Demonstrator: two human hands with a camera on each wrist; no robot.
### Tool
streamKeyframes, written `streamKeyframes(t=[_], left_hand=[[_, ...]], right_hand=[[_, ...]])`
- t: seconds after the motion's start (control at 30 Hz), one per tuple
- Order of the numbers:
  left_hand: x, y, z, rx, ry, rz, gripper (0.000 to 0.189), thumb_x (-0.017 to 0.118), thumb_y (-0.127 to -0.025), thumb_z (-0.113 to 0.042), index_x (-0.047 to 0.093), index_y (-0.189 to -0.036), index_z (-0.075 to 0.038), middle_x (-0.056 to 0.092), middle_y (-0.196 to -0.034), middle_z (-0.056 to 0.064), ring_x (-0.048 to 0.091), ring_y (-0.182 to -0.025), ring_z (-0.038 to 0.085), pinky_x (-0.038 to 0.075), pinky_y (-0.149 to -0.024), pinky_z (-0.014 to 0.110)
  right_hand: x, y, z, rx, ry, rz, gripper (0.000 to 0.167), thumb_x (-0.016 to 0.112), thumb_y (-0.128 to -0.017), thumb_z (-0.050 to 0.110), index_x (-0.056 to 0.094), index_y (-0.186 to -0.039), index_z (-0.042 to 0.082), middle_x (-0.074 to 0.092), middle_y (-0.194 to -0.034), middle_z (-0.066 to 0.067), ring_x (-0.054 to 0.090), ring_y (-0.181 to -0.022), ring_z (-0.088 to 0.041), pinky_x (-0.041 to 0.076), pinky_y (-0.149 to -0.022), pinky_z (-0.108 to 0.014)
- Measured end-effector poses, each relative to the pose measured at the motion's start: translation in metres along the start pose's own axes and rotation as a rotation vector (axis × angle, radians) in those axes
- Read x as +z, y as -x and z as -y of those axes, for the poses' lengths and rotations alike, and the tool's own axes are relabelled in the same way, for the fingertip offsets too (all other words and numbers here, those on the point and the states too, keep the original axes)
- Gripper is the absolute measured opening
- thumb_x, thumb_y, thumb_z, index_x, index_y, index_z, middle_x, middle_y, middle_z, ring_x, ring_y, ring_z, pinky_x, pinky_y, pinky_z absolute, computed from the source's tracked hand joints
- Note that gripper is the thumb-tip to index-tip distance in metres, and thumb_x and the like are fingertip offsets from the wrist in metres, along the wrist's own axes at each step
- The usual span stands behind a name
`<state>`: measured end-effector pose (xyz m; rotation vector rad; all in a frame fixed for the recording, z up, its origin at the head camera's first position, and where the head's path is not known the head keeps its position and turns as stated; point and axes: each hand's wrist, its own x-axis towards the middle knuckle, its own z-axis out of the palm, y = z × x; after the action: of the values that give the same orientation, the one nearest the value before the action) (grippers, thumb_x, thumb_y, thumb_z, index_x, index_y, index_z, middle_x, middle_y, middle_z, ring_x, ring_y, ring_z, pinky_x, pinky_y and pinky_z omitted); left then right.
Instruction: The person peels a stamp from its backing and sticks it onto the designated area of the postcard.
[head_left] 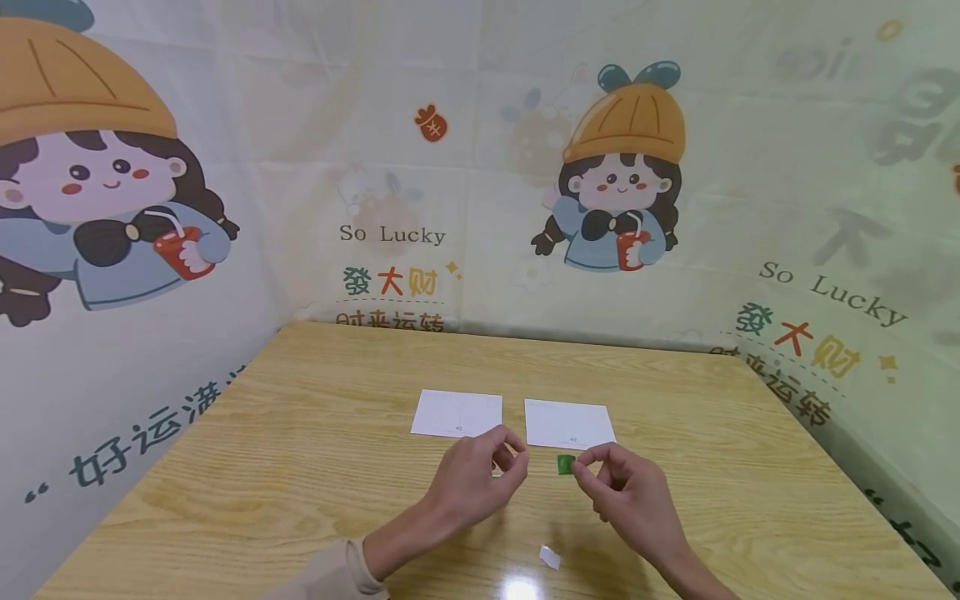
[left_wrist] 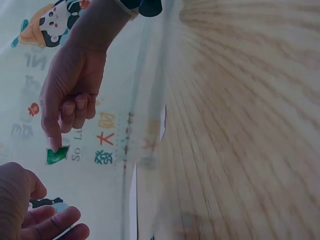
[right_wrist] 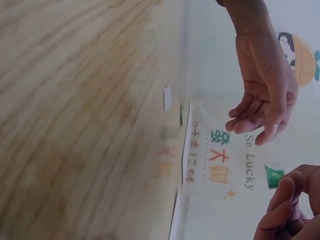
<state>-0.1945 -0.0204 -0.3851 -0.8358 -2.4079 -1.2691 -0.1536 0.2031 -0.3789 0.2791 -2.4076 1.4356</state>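
Observation:
Thumb and forefinger of my right hand (head_left: 633, 492) pinch a small green sticker (head_left: 566, 465) by its edge, held up above the table. In the left wrist view the sticker (left_wrist: 57, 155) shows a pale border and hangs from the fingertips. My left hand (head_left: 480, 472) hovers to the left of it with relaxed, bent fingers, thumb and forefinger apart, nothing between them. From the right wrist view, that left hand (right_wrist: 265, 85) is plainly apart from the sticker (right_wrist: 274, 177). Another green bit (head_left: 496, 477) lies on the table, mostly hidden under the left hand.
Two white cards, a left one (head_left: 457, 412) and a right one (head_left: 569, 423), lie side by side just beyond the hands. A small white paper scrap (head_left: 550, 557) lies near the front of the wooden table (head_left: 315, 467). Printed cloth (head_left: 487, 192) hangs around the table.

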Motion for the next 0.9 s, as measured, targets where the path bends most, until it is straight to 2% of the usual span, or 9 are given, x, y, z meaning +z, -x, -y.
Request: streamKeyframes(t=[0.17, 0.27, 0.5, 0.7, 0.9], left_hand=[[0.003, -0.005, 0.008, 0.022, -0.069, 0.007, 0.009, 0.066, -0.095, -0.018, 0.070, -0.099, -0.012, 0.075, -0.081, 0.000, 0.067, -0.069, 0.011, 0.047, -0.061, 0.021], [0.004, -0.010, 0.013, 0.031, -0.097, 0.017, 0.013, 0.067, -0.094, -0.019, 0.070, -0.104, -0.010, 0.077, -0.087, 0.005, 0.071, -0.075, 0.021, 0.049, -0.064, 0.024], [0.007, -0.020, 0.022, 0.080, -0.163, 0.013, 0.021, 0.068, -0.093, -0.018, 0.070, -0.111, -0.007, 0.077, -0.103, 0.012, 0.073, -0.096, 0.029, 0.057, -0.080, 0.041], [0.012, -0.031, 0.029, 0.118, -0.212, 0.016, 0.025, 0.069, -0.094, -0.017, 0.070, -0.115, -0.004, 0.075, -0.110, 0.013, 0.071, -0.103, 0.028, 0.058, -0.085, 0.041], [0.021, -0.044, 0.031, 0.119, -0.269, 0.043, 0.029, 0.069, -0.094, -0.019, 0.070, -0.118, -0.003, 0.075, -0.111, 0.011, 0.070, -0.106, 0.027, 0.057, -0.089, 0.039]], right_hand=[[-0.005, -0.010, -0.005, 0.216, -0.021, 0.003, 0.010, 0.077, -0.091, 0.015, 0.072, -0.093, 0.007, 0.051, -0.056, -0.001, 0.050, -0.048, -0.012, 0.039, -0.043, -0.024], [-0.009, -0.016, -0.010, 0.282, -0.043, 0.001, 0.014, 0.076, -0.092, 0.016, 0.072, -0.096, 0.004, 0.049, -0.056, -0.002, 0.051, -0.050, -0.013, 0.042, -0.047, -0.025], [-0.017, -0.029, -0.026, 0.358, -0.067, 0.026, 0.024, 0.075, -0.094, 0.021, 0.071, -0.105, 0.000, 0.049, -0.056, -0.001, 0.047, -0.051, -0.012, 0.038, -0.048, -0.024], [-0.021, -0.036, -0.039, 0.379, -0.053, 0.026, 0.023, 0.072, -0.095, 0.018, 0.069, -0.105, -0.003, 0.050, -0.056, 0.000, 0.048, -0.052, -0.012, 0.040, -0.050, -0.023], [-0.026, -0.043, -0.049, 0.389, -0.065, 0.019, 0.024, 0.070, -0.096, 0.016, 0.067, -0.107, -0.006, 0.050, -0.057, 0.000, 0.049, -0.053, -0.012, 0.041, -0.051, -0.024]])
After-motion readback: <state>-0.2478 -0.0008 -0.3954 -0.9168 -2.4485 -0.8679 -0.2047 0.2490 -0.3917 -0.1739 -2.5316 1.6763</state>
